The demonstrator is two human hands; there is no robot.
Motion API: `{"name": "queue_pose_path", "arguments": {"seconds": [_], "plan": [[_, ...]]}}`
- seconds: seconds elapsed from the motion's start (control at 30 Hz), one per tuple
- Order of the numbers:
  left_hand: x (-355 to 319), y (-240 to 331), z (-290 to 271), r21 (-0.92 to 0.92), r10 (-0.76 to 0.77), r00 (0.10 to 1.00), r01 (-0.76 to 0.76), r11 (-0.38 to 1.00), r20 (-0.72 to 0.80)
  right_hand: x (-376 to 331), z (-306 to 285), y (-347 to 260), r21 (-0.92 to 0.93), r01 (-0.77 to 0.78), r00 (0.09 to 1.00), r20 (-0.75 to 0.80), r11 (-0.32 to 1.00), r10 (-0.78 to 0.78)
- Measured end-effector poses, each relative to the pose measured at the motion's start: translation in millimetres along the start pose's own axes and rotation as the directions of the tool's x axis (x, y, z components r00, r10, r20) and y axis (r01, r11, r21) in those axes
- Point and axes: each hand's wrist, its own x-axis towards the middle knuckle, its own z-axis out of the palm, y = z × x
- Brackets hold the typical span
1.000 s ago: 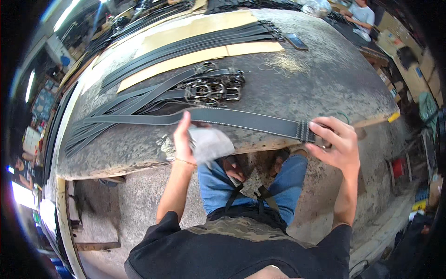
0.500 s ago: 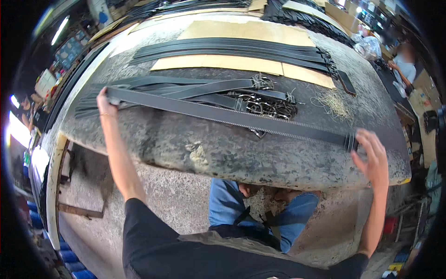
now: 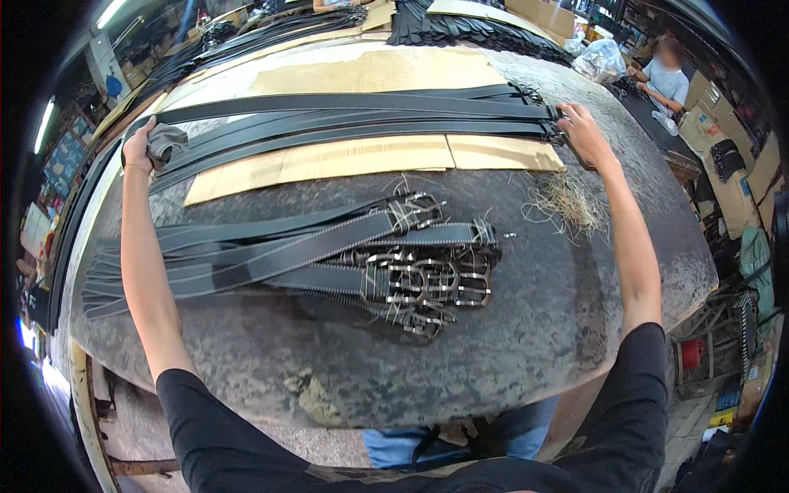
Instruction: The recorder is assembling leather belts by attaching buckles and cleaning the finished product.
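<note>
A dark belt (image 3: 329, 103) with pale edge stitching is stretched between my hands over the far side of the table. At its left end, my left hand (image 3: 138, 149) is closed on the strap, with a crumpled grey cloth (image 3: 167, 144) also in its grip. Closed round the buckle end is my right hand (image 3: 585, 135), whose fingers hide most of the buckle. Just below the belt, similar belts (image 3: 370, 130) lie side by side on cardboard. Nearer me, a heap of stitched belts (image 3: 304, 253) rests with its metal buckles (image 3: 419, 279) bunched to the right.
Tangled pale strings (image 3: 571, 205) lie on the dark worn table (image 3: 509, 353), right of the heap. Flat cardboard (image 3: 329, 160) sits under the far belts. More dark straps (image 3: 477, 31) and a clear plastic bag (image 3: 600, 62) are at the back. A co-worker (image 3: 666, 78) sits far right.
Both hands have carried the belt away from me, from above the near heap to the row on the cardboard. My right hand has closed on the buckle end. The view has shifted forward.
</note>
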Motion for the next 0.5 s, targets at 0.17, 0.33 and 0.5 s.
{"name": "queue_pose_path", "arguments": {"seconds": [0.17, 0.33, 0.5], "plan": [[40.3, -85.5, 38.2, 0.448, -0.063, 0.996, 0.081, 0.89, -0.055, 14.1, 49.5, 36.8, 0.034, -0.148, 0.986, 0.087, 0.988, 0.145], [69.4, -147.8, 11.1, 0.375, 0.018, 0.99, 0.036, 0.926, -0.139, 27.4, 58.4, 39.8, 0.132, -0.147, 0.988, -0.028, 0.98, 0.152], [71.2, -92.2, 16.9, 0.123, 0.298, 0.936, -0.278, 0.953, -0.189, 38.3, -0.8, 24.9, 0.088, -0.016, 0.983, -0.183, 0.996, 0.032]]}}
